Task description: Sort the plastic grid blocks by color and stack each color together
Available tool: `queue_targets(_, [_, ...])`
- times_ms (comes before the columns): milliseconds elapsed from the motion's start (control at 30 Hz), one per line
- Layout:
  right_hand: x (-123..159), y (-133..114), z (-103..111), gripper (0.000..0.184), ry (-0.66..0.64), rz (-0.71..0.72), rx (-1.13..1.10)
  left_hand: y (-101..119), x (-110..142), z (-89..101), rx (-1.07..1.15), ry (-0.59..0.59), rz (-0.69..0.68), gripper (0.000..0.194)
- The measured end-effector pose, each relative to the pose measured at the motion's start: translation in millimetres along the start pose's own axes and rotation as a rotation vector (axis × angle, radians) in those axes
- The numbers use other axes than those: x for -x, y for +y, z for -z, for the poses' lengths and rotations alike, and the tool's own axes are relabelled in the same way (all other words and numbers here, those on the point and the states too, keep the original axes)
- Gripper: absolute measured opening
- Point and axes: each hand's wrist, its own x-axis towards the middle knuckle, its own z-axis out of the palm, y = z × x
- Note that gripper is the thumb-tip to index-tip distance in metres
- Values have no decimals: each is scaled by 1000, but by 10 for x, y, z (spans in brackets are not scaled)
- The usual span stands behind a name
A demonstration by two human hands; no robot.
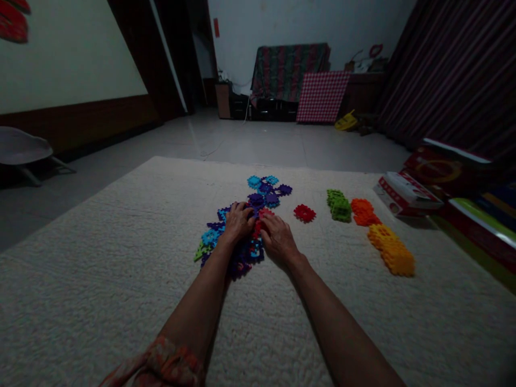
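A loose heap of toothed plastic tiles (264,194) in blue, purple, red and green lies on a cream rug (121,258). Both my hands rest in that heap. My left hand (237,221) has its fingers curled down on the purple and blue tiles. My right hand (277,236) is bent over a red tile (262,215) at the heap's middle, fingers closed on it. What my left fingers grip is hidden. Sorted stacks lie to the right: a red stack (305,213), a green stack (338,205), an orange stack (364,212) and a yellow stack (392,249).
Boxes (405,192) and books lie along the rug's right edge by a striped curtain. A covered cabinet (288,72) and a checked board (321,97) stand at the far wall. A low chair (22,150) sits at the left.
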Motion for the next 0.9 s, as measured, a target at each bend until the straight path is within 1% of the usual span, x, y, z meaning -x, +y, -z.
queue_targets(100, [20,0,-6,36,-4,11,24,-32,20,-26,49,25,-13,28])
queue_targets(267, [-11,50,-26,25,76,34,33,-38,4,-53,79,19,-32,30])
queue_targets(400, [-16,80,-33,16,146,0,45,-69,-21,-10,57,21,41,34])
queue_targets(500, [-21,136,-55,14,178,-46,38,-78,-20,56,45,21,108,36])
queue_targets(633, [-60,242,-86,22,239,-92,9,-9,-16,148,21,30,137,36])
queue_targets(700, [-83,284,-78,31,227,-92,-13,54,-25,169,22,56,109,36])
queue_targets(800, [-98,327,-40,46,100,-52,-44,155,-49,139,66,55,-4,37])
queue_targets(900, [-85,351,-9,60,-27,6,-31,228,-62,51,105,-23,-124,34])
